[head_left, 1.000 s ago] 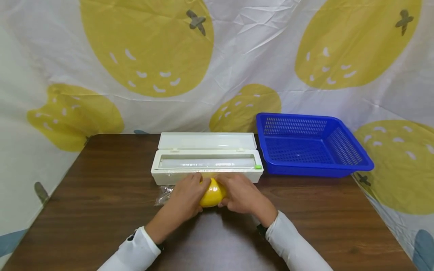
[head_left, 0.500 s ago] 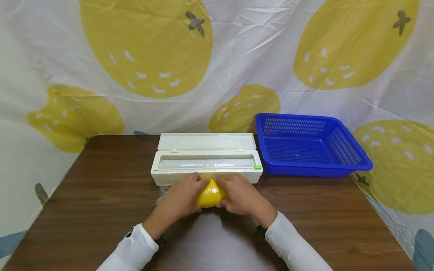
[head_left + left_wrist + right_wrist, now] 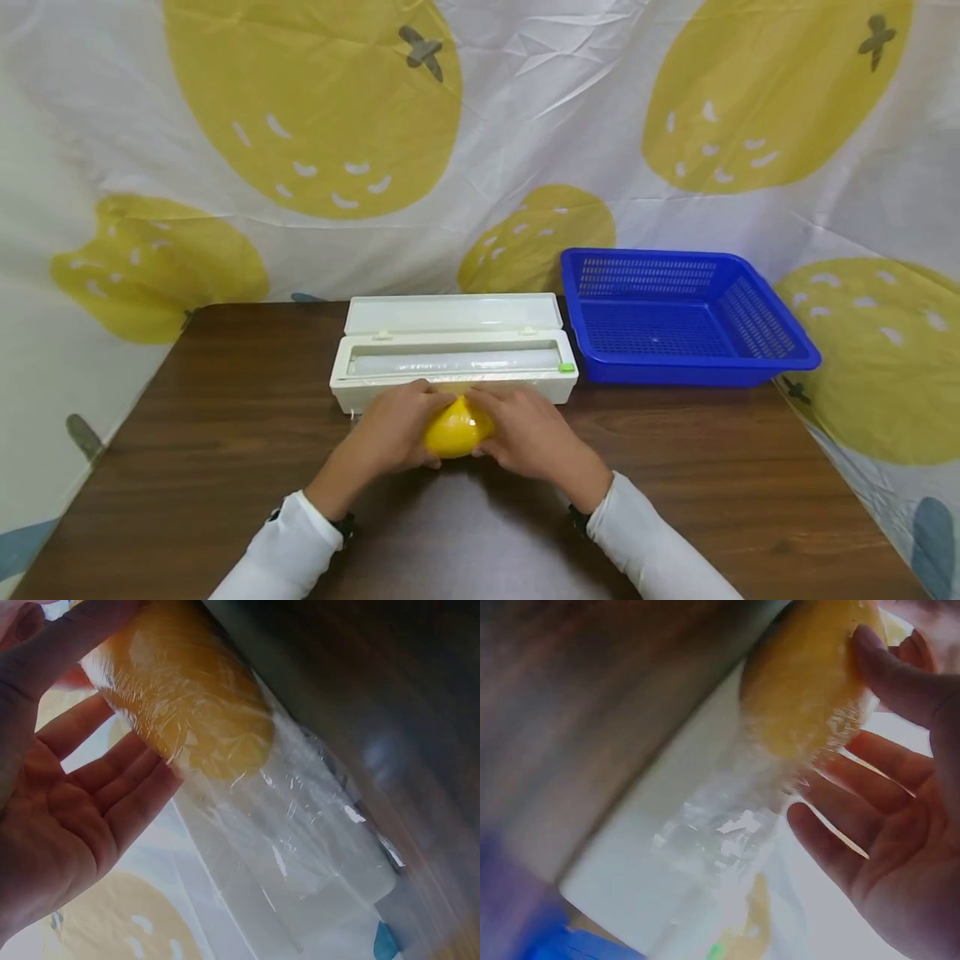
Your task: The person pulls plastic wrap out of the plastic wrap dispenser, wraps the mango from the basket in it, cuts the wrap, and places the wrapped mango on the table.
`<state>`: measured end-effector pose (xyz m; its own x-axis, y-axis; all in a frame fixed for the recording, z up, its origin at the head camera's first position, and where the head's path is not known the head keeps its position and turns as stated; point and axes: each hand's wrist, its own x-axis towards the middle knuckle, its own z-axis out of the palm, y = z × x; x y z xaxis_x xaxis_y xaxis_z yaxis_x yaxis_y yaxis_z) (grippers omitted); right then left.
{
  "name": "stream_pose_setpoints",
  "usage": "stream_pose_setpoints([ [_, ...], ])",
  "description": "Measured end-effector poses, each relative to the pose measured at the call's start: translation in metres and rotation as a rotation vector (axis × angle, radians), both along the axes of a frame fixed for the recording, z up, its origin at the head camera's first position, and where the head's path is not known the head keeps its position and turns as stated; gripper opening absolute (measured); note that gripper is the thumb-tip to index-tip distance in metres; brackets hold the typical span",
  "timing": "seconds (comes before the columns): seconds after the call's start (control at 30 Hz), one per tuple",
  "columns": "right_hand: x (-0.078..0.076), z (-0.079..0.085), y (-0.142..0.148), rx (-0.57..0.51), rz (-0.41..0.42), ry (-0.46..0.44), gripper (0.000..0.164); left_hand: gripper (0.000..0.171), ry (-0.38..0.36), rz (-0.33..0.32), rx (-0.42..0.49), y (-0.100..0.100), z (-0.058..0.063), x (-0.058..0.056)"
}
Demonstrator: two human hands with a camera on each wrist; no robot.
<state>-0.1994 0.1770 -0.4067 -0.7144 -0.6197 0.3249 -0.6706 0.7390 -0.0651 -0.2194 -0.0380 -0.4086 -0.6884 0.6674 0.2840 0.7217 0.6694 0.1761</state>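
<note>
A smooth yellow fruit (image 3: 456, 432), its exact kind unclear, is held between both hands in front of a white cling film dispenser (image 3: 450, 337). Clear, wrinkled cling film (image 3: 300, 825) covers it and trails off past its ends, shown also as loose film (image 3: 720, 825) in the right wrist view. My left hand (image 3: 393, 423) grips the fruit's left side, thumb on top and fingers spread along the film behind. On the other side, my right hand (image 3: 528, 429) grips it the same way, thumb pressing the top. Part of the dispenser's front is hidden by the hands.
The dispenser's lid (image 3: 450, 312) is raised at the back, showing the film roll (image 3: 457, 362) inside and a green slider (image 3: 566, 367) at the right. A blue plastic basket (image 3: 690, 364) stands right of it on the brown wooden table (image 3: 225, 467). A fruit-print cloth (image 3: 510, 125) hangs behind.
The fruit and my left hand have shifted slightly left, and the fruit looks a little turned. The crumpled film left of that hand has mostly gone out of sight. My right hand keeps its grip.
</note>
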Motion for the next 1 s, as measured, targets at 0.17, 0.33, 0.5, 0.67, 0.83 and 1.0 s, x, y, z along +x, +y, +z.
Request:
stream_pose_setpoints([
  [0.17, 0.005, 0.005, -0.005, 0.056, -0.01, 0.077, 0.052, 0.075, -0.039, -0.009, -0.003, -0.003, 0.001, -0.006],
  [0.33, 0.008, 0.001, -0.007, 0.119, -0.033, 0.065, 0.065, 0.073, -0.057, -0.003, 0.019, -0.004, -0.003, -0.008],
  [0.5, 0.002, -0.002, -0.004, 0.073, -0.014, 0.053, 0.057, 0.065, -0.096, -0.031, 0.078, -0.005, -0.004, -0.009],
  [0.67, -0.003, -0.002, 0.002, -0.002, 0.02, 0.003, 0.052, 0.064, -0.141, -0.064, 0.12, -0.006, -0.005, -0.011],
  [0.83, -0.007, -0.003, 0.004, -0.003, 0.027, -0.011, 0.05, 0.057, -0.144, -0.086, 0.131, -0.007, -0.004, -0.014],
  [1.0, -0.009, -0.003, 0.004, 0.007, 0.029, -0.028, 0.05, 0.059, -0.187, -0.09, 0.129, -0.008, -0.003, -0.015],
])
